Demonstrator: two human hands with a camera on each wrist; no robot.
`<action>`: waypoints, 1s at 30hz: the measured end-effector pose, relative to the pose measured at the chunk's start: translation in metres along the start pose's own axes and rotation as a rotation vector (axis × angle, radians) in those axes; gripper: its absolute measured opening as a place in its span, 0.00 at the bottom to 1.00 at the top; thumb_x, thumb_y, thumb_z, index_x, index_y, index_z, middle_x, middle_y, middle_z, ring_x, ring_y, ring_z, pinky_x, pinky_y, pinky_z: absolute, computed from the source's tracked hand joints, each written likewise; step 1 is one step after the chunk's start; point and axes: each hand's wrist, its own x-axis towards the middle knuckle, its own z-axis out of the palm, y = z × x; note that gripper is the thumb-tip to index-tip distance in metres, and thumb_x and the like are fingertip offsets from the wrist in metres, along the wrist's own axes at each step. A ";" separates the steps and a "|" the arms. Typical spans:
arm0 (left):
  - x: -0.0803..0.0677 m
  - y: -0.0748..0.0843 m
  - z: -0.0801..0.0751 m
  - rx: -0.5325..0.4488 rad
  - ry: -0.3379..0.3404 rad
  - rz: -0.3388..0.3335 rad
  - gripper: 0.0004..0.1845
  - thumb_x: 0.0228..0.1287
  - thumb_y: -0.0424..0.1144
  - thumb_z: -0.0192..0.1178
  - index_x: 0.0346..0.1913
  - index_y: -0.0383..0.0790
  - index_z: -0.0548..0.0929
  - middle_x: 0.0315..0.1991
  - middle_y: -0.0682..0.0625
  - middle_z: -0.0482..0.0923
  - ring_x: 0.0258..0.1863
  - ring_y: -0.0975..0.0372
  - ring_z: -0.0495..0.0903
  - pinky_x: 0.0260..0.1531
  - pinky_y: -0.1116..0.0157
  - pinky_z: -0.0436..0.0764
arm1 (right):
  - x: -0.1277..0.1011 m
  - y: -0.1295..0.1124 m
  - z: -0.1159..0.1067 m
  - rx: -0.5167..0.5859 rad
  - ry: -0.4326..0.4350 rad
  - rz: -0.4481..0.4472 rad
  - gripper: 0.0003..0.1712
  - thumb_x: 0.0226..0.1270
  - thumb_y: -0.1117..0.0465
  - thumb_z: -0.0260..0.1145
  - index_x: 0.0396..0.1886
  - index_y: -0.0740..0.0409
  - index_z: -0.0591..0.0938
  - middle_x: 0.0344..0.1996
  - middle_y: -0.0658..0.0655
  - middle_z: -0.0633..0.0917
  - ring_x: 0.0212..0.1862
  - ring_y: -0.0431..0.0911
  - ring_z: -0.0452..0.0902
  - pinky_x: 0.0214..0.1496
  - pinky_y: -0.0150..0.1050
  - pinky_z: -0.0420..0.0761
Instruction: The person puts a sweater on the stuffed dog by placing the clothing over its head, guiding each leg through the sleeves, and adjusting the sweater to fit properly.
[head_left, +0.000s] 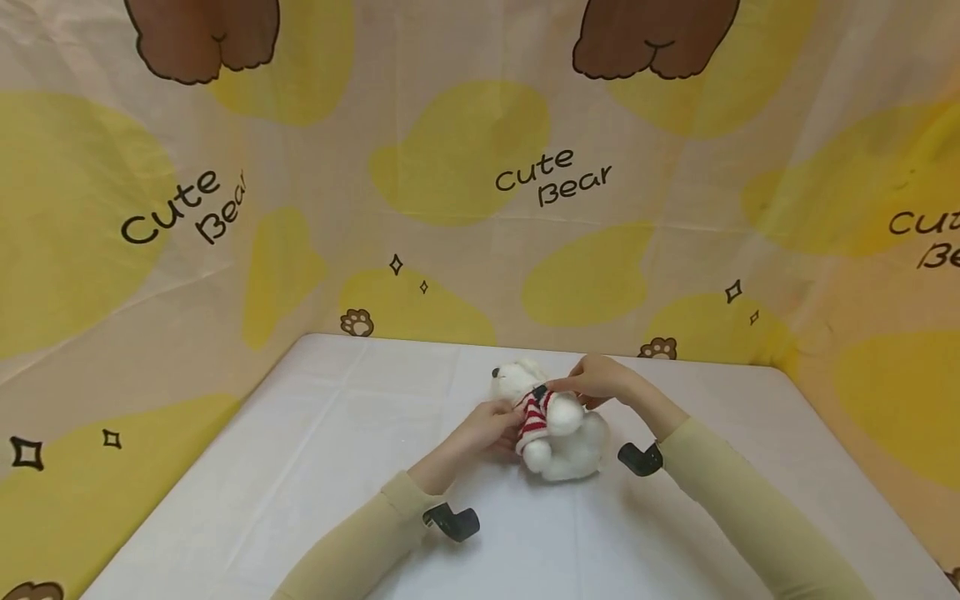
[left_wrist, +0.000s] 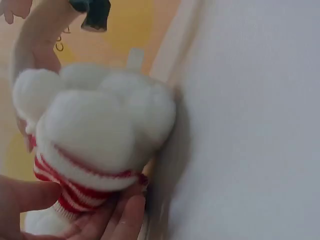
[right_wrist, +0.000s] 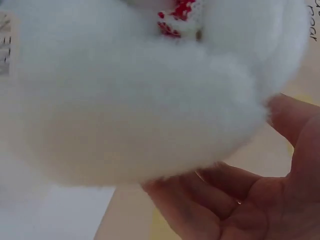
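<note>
A white plush toy (head_left: pixel 577 450) with a black nose leans on the white table, its head toward the left. It wears a red-and-white striped knitted sweater (head_left: pixel 534 418), with a small dark piece (head_left: pixel 539 392) at the neck. My left hand (head_left: pixel 486 427) grips the sweater; in the left wrist view its thumb (left_wrist: pixel 37 195) lies on one side and the fingers curl under the other. At the toy's upper back, my right hand (head_left: pixel 602 380) holds it between thumb and fingers. Fluffy white plush fills most of the right wrist view, hiding those fingertips.
The white table (head_left: pixel 360 400) runs back to a fabric backdrop (head_left: pixel 450 250) printed with yellow patches and "Cute Bear" lettering. Black wrist mounts (head_left: pixel 453 522) stick out from both beige sleeves. A pale tag (left_wrist: pixel 135 60) sticks out from the toy's lower end.
</note>
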 end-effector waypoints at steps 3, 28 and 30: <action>0.000 0.003 0.004 -0.005 0.066 -0.016 0.14 0.66 0.38 0.56 0.46 0.29 0.75 0.35 0.44 0.81 0.28 0.61 0.79 0.33 0.59 0.83 | 0.002 0.008 -0.004 0.090 -0.048 0.025 0.23 0.59 0.45 0.67 0.32 0.63 0.82 0.23 0.51 0.76 0.25 0.40 0.77 0.35 0.36 0.83; -0.008 0.037 0.006 0.048 0.218 0.138 0.17 0.60 0.47 0.63 0.41 0.34 0.80 0.33 0.48 0.81 0.28 0.64 0.78 0.34 0.69 0.77 | -0.012 0.090 0.018 0.880 -0.535 -0.093 0.16 0.72 0.68 0.49 0.42 0.58 0.84 0.43 0.56 0.84 0.48 0.44 0.80 0.57 0.42 0.77; -0.008 0.038 0.007 0.087 0.214 0.152 0.18 0.59 0.48 0.63 0.40 0.35 0.81 0.33 0.48 0.80 0.30 0.64 0.78 0.37 0.68 0.75 | -0.014 0.095 0.024 0.939 -0.553 -0.081 0.16 0.72 0.68 0.48 0.42 0.59 0.83 0.42 0.56 0.84 0.48 0.44 0.80 0.56 0.40 0.78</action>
